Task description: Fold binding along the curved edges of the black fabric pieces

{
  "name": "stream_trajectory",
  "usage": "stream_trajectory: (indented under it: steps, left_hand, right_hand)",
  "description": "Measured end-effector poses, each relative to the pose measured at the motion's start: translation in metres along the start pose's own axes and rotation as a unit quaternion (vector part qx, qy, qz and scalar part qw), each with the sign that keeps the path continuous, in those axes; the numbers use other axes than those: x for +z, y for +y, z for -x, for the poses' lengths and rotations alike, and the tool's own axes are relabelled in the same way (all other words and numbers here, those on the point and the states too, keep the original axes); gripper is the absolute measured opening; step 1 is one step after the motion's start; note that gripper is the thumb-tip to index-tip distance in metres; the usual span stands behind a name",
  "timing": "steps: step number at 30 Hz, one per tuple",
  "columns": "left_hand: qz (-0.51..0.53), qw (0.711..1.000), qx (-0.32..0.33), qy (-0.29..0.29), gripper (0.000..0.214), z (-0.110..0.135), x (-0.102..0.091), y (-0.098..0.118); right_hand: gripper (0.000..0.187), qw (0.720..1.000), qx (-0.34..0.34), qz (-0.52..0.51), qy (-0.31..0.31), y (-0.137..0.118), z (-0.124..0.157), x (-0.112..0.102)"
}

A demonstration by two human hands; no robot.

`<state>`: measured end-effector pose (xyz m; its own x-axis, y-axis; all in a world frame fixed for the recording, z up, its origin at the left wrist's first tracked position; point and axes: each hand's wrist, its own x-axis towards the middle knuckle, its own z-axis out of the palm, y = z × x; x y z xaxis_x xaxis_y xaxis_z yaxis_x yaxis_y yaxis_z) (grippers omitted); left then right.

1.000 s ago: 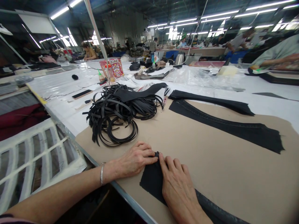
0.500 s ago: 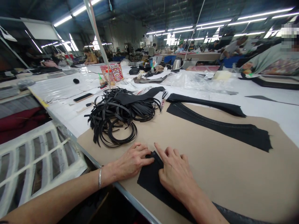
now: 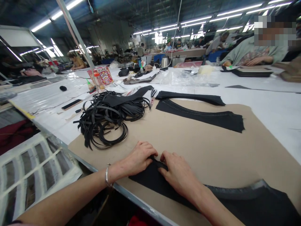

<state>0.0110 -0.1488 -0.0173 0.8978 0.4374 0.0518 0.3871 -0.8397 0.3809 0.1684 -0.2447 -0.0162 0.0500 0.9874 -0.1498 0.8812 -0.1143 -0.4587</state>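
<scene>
A black fabric piece [image 3: 150, 179] lies on the brown cardboard sheet [image 3: 188, 144] at the table's near edge and runs off to the right. My left hand [image 3: 137, 158], with a bracelet on the wrist, has its fingers curled onto the fabric's upper left corner. My right hand [image 3: 178, 175] presses on the same edge just to the right, fingertips pinching the fabric against the left hand's. Both hands grip the fabric's end.
A tangled pile of black straps [image 3: 110, 114] lies ahead to the left. Two long black fabric pieces [image 3: 202, 114] lie further back on the cardboard. A colourful packet [image 3: 103, 76] and small items stand beyond. Other people work at the far tables; one sits at the right [image 3: 249, 53].
The view has shifted, so things sit further left. My right hand's fingers, stretched out half a second ago, have curled onto the fabric's edge next to the left hand.
</scene>
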Motion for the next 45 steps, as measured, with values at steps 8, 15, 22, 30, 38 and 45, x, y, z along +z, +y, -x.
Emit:
stream_trajectory:
  steps: [8,15,22,30,38,45]
  left_hand:
    - [0.026,0.999,0.025,-0.04,0.033,-0.006,0.0,0.0]
    - [0.065,0.997,0.026,-0.028,0.038,-0.004,0.004,0.001]
    - [0.074,0.996,0.021,-0.051,0.038,-0.011,-0.001,0.009]
    - [0.045,0.996,0.002,-0.072,0.029,-0.017,0.002,0.016]
    - [0.044,0.998,0.004,-0.053,0.029,-0.008,0.005,0.021]
    - [0.044,0.999,0.023,-0.004,0.033,0.003,0.014,0.024]
  right_hand:
    - [0.01,0.999,0.004,-0.048,0.0,0.009,0.005,0.001]
    - [0.017,0.996,-0.014,-0.087,0.005,0.015,0.01,0.006]
    - [0.012,0.998,0.0,-0.069,-0.006,0.015,0.008,-0.001]
    - [0.009,0.996,-0.009,-0.082,-0.017,0.022,0.013,0.001]
    - [0.01,0.993,-0.037,-0.114,-0.024,0.035,0.027,-0.004]
    - [0.011,0.989,-0.081,-0.123,-0.022,0.046,0.037,-0.001]
